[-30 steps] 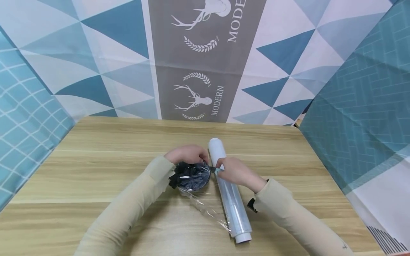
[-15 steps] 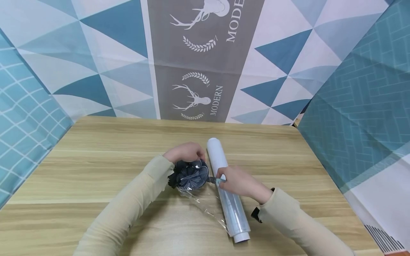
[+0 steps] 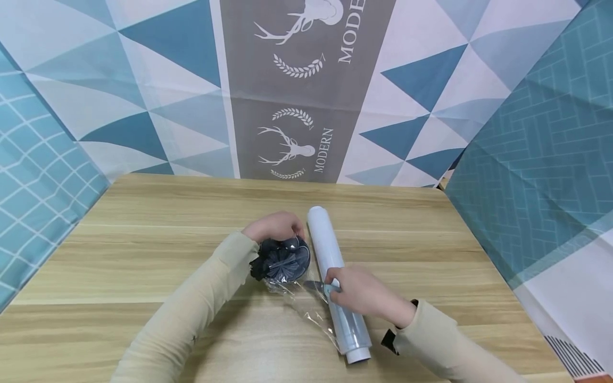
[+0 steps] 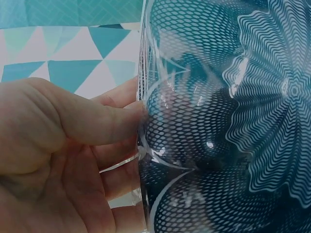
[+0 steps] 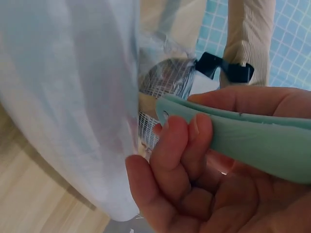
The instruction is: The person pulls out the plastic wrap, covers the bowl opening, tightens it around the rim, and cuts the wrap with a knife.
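A dark bowl with a pale flower-like pattern (image 3: pixel 287 263) is covered with clear cling film. My left hand (image 3: pixel 280 225) grips its far rim, with the thumb on one side and fingers behind in the left wrist view. From the bowl, a loose strip of cling film (image 3: pixel 306 307) runs to the cling film roll (image 3: pixel 325 239), lying lengthwise on the right. My right hand (image 3: pixel 356 291) holds a knife by its mint-green handle (image 5: pixel 262 141), over the roll. Its dark blade (image 3: pixel 313 286) points left, at the strip; whether it touches the film I cannot tell.
A wooden table (image 3: pixel 191 207) bears everything. Patterned cloth hangs (image 3: pixel 297 90) stand behind it and along both sides. The roll's near end (image 3: pixel 358 355) lies toward the front of the table.
My right hand has moved the knife toward me, from beside the bowl's rim along the film strip. The left hand stays on the rim; bowl and roll have shifted slightly left.
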`<state>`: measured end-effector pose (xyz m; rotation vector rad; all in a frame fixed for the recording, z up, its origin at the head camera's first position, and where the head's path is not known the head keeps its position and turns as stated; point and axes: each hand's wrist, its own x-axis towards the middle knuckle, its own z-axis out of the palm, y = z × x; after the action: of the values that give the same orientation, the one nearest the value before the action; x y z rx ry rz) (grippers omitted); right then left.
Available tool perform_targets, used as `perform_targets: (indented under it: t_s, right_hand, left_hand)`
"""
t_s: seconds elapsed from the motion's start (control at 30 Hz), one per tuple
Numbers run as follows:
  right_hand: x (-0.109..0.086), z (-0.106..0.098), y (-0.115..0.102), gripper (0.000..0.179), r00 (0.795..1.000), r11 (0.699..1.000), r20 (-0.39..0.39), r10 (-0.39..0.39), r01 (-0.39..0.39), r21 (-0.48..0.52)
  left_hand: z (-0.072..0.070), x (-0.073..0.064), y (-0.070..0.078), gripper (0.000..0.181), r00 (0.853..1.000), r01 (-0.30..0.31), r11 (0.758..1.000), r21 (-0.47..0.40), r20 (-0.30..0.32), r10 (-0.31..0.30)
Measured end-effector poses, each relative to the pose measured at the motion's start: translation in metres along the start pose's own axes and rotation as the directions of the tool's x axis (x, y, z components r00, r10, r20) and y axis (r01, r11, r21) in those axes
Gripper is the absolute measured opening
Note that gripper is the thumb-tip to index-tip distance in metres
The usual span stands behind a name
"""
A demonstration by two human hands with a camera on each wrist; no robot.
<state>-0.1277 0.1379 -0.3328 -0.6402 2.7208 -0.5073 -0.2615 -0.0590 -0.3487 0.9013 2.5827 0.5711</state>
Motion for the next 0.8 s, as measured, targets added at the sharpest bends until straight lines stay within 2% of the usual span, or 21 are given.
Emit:
perform_targets:
  t_s: [0.27, 0.53, 0.8]
  right_hand:
    - [-0.019, 0.006, -0.001, 0.019, 1.0, 1.0, 0.021, -0.007, 0.007, 0.002]
    - [-0.034, 0.01, 0.003, 0.017, 0.998, 0.995, 0.057, -0.03, 0.024, 0.096]
    - [-0.052, 0.012, 0.006, 0.013, 0.996, 0.993, 0.085, -0.033, 0.023, 0.112]
  left_hand:
    - [0.0, -0.001, -0.002, 0.026, 1.0, -0.003, 1.0, 0.015, -0.004, 0.003]
    - [-0.002, -0.001, -0.002, 0.024, 1.0, -0.002, 1.0, 0.009, -0.005, 0.002]
    - [-0.002, -0.001, -0.004, 0.026, 1.0, -0.009, 1.0, 0.013, 0.013, 0.008]
